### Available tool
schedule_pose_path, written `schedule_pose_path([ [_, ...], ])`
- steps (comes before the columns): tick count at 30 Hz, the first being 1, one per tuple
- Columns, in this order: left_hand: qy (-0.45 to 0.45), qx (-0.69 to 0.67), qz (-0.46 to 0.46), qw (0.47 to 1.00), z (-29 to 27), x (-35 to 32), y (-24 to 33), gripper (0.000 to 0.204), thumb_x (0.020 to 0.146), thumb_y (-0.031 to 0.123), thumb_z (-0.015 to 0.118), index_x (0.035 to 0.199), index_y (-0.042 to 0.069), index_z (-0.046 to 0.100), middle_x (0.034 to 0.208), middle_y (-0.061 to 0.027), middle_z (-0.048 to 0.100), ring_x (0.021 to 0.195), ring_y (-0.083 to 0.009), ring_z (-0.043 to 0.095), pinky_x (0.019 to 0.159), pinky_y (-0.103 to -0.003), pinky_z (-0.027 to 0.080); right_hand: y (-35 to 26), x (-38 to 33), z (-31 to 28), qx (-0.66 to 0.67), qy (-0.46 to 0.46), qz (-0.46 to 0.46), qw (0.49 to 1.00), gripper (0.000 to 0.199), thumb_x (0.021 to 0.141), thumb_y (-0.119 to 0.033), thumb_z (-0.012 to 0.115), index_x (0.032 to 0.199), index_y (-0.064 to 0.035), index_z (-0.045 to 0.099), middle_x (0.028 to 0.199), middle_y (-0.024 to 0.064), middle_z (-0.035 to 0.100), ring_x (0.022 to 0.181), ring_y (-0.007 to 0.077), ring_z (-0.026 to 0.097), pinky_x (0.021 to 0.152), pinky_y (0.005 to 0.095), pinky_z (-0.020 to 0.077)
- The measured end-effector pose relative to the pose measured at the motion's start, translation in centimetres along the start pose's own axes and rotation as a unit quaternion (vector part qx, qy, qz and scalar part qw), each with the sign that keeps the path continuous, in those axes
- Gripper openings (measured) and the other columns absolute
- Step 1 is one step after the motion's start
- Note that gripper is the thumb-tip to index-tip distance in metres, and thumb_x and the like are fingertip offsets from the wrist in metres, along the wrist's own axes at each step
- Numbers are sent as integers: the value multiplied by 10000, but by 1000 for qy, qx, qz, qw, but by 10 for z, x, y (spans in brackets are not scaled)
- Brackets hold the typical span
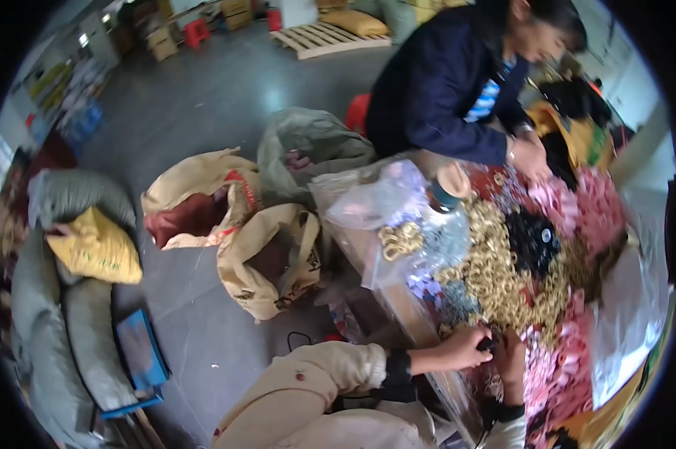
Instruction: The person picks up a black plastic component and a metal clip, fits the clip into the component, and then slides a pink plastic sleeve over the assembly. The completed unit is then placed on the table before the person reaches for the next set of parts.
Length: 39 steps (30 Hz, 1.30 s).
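Note:
Over the near edge of the cluttered table, my left hand is closed with a small black piece pinched at its fingertips. Close beside it is my right hand, its fingers bent together; what they grip, if anything, is too small to make out. Just beyond both hands spreads a heap of gold-coloured rings or buckles. A pile of black pieces lies within that heap. Pink strips are heaped to the right of my right hand.
Across the table a co-worker in a dark jacket handles pink pieces. A cup and clear plastic bags stand on the table's left part. Open sacks sit on the floor left of it. Stuffed grey sacks lie farther left.

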<state>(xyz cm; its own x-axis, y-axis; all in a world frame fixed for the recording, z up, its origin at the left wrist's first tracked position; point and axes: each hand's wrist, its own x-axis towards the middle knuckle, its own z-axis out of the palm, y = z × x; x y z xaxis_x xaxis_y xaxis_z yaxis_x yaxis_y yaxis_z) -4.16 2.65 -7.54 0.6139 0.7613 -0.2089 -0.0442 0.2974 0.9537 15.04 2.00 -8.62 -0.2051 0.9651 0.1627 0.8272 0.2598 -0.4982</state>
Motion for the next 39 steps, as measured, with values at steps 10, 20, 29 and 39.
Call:
schedule_pose_path([
  [10, 151, 153, 274, 938, 15, 27, -24, 234, 684, 119, 628, 854, -14, 537, 687, -158, 561, 607, -277, 561, 564, -337, 447, -17, -16, 1, 535, -20, 233, 812, 115, 809, -179, 527, 754, -78, 524, 559, -21, 456, 395, 47, 354, 352, 191, 275],
  [20, 122, 200, 276, 932, 13, 16, -10, 218, 691, 133, 627, 824, -16, 539, 649, -152, 559, 601, -251, 571, 543, -334, 435, -43, -30, 1, 694, 2, 301, 654, 97, 819, -174, 513, 769, -96, 541, 546, -14, 454, 409, 66, 358, 366, 174, 295],
  [29, 87, 43, 131, 987, 9, 19, -12, 145, 768, 140, 577, 771, -1, 543, 583, -23, 519, 460, -88, 504, 424, -228, 407, -55, -29, -8, 324, -16, 166, 931, 84, 826, -117, 488, 834, -36, 510, 633, 1, 490, 505, 93, 473, 427, 230, 363],
  [39, 14, -109, 46, 993, 6, 17, -4, 73, 776, 71, 560, 757, 3, 542, 590, -1, 507, 487, -64, 467, 443, -182, 378, -50, -23, -21, 363, -19, 106, 926, 158, 824, -177, 515, 850, -21, 501, 677, -4, 499, 579, 61, 455, 505, 199, 380],
])
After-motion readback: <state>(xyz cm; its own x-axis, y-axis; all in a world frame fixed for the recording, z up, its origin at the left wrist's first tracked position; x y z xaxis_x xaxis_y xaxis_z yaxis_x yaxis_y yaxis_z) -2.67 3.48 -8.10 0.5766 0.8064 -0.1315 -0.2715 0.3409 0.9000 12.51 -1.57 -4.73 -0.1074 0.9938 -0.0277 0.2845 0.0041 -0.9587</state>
